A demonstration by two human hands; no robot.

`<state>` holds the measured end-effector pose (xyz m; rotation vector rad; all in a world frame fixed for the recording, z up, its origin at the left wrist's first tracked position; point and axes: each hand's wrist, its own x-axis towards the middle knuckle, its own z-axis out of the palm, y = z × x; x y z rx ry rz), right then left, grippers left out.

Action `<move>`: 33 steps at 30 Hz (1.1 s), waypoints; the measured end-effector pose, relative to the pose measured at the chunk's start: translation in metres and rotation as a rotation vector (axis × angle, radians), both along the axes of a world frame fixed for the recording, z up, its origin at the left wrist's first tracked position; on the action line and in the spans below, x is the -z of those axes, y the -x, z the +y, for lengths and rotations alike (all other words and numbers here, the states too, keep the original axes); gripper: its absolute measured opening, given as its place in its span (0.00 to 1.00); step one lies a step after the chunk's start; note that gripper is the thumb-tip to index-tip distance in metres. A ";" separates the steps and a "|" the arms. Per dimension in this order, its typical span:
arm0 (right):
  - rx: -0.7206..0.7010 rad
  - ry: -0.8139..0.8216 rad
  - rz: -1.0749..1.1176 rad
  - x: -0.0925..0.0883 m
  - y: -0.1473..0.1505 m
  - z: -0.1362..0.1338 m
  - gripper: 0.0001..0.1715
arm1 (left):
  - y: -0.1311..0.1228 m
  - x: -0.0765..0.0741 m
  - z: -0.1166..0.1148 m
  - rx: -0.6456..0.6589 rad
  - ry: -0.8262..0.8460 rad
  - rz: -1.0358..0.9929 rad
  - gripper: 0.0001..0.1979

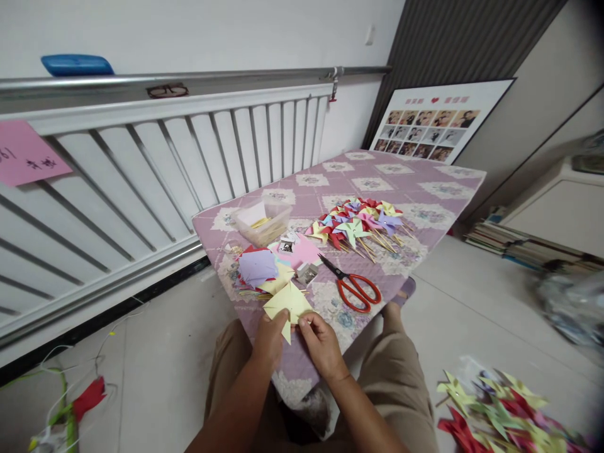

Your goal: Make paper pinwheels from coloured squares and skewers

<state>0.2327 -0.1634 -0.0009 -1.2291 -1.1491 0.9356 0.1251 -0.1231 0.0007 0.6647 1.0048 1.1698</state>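
Between my two hands is a pale yellow paper square (287,302) with slits cut in from its corners, held over the near end of the table. My left hand (270,336) grips its lower left part, thumb on top. At its lower right edge, my right hand (321,340) pinches a corner between thumb and fingers. Just beyond lies a stack of coloured paper squares (257,267), lilac on top. Red-handled scissors (352,283) rest to the right of it, blades pointing away. A small open box (306,274) sits between the stack and the scissors.
A clear plastic tub (264,220) with thin sticks stands behind the stack. Finished paper pinwheels on sticks (353,226) are piled mid-table. More pinwheels (504,409) lie on the floor at right. A white radiator (212,151) runs along the left; a photo board (436,119) leans at the back.
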 end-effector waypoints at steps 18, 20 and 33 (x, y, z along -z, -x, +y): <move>0.159 0.010 -0.049 0.015 -0.004 0.003 0.13 | -0.011 -0.006 -0.009 -0.025 0.121 -0.080 0.16; 0.156 0.013 -0.037 0.016 -0.004 0.004 0.13 | -0.011 -0.005 -0.010 -0.016 0.120 -0.085 0.16; 0.142 0.035 0.015 0.012 -0.001 0.003 0.14 | -0.013 -0.006 -0.010 -0.029 0.109 -0.055 0.17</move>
